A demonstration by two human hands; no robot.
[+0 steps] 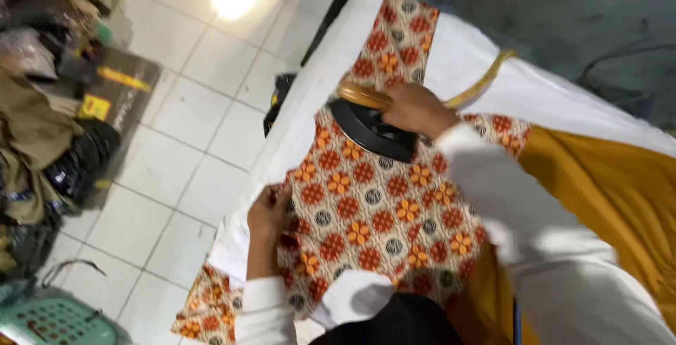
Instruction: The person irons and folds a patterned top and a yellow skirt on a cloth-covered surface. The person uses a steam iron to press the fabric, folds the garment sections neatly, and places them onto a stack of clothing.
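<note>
Where the patterned garment [366, 211] lies spread over the white-covered worktop [458, 56], its near end hangs off the near edge, beside the person's white sleeves. Left hand [267, 218]: fingers closed in a grip on the garment's left border, close to the worktop's left edge, pinning the cloth flat. Farther along, right hand [415, 109]: grip clamped around the wooden handle [362, 95] of a dark iron [373, 130], whose soleplate rests on the garment's middle. Mustard-yellow cloth [620, 190] covers the worktop's right side, touching the garment's right border. Beyond the iron, a narrow part of the garment stretches toward the far edge. White floor tiles [190, 105] and heaped bags [42, 141] lie left of the worktop.
</note>
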